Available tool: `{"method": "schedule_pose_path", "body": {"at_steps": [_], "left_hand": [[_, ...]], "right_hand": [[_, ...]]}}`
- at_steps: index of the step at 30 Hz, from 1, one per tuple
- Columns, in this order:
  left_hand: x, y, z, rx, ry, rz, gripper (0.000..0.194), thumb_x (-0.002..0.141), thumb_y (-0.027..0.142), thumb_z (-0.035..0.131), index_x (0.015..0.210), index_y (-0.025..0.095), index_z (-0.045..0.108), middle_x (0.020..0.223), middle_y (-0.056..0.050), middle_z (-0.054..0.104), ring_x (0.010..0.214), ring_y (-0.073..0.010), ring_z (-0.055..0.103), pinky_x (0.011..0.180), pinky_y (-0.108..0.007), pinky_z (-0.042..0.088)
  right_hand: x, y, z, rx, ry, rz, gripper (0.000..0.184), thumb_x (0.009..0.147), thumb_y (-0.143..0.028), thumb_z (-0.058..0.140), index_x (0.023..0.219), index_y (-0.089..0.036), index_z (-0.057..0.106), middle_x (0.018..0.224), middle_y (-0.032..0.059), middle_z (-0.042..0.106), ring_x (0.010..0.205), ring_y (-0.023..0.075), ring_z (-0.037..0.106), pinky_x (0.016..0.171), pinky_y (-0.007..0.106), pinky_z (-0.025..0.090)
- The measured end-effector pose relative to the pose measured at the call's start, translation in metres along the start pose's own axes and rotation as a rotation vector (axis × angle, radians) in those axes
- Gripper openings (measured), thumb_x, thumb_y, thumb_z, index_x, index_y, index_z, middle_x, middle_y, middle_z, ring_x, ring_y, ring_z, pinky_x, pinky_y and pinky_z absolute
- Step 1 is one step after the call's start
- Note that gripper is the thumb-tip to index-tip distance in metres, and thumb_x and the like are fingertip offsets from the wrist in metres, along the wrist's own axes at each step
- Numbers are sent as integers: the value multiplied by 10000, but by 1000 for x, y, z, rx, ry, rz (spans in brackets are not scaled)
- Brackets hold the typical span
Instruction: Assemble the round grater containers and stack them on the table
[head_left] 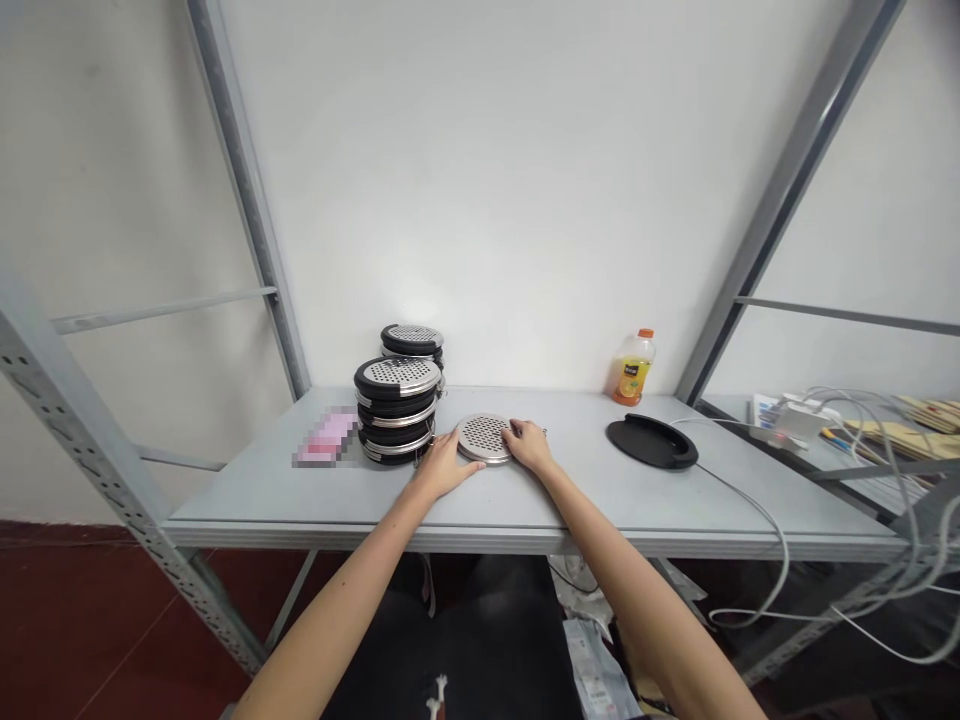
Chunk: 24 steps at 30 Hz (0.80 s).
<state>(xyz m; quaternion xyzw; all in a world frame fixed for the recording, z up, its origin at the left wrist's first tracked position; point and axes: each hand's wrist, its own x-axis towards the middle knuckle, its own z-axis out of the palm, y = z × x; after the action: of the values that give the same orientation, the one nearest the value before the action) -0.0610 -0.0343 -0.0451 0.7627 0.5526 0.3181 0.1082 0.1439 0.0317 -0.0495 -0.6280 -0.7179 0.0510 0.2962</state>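
Note:
A round metal disc with a perforated top (pixel 480 434) lies flat on the grey table in front of me. My left hand (pixel 441 468) wraps round its left rim, thumb stretched along the front edge. On the other side, my right hand (pixel 531 445) grips the right rim with curled fingers, partly over the top. Just left of my left hand stands a stack of similar perforated discs with black rims (pixel 397 410). Behind it, a second stack (pixel 412 338) is partly hidden.
A black round tray-like disc (pixel 651 442) with a white cable lies at the right. An orange-capped juice bottle (pixel 634 370) stands near the wall. A blurred pink item (pixel 330 436) lies left. Metal shelf posts (pixel 247 190) flank the table (pixel 360 505); cables and papers are at far right.

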Motion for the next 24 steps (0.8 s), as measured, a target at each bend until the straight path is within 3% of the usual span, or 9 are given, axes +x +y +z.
{"method": "schedule_pose_path", "body": {"at_steps": [13,24], "left_hand": [[-1,2,-2,3,2,14,750,726,519,690,1343,166,452,1305,-145,551,1231,-298,495,1024,-378,396],[0,2,-1,-32,-12,61,764,737,518,679,1371,182,415,1310,-137,545,1247,-292,470,1046,-396,357]], "right_hand": [[0,0,0,-28,17,-9,276,852,-373,473,766,-175,645,842,86,660,803,184,566,714,247,341],[-2,-1,-1,-1,9,-3,299,862,-366,466,887,-149,670,917,116,687,857,205,596,738,259,372]]}}
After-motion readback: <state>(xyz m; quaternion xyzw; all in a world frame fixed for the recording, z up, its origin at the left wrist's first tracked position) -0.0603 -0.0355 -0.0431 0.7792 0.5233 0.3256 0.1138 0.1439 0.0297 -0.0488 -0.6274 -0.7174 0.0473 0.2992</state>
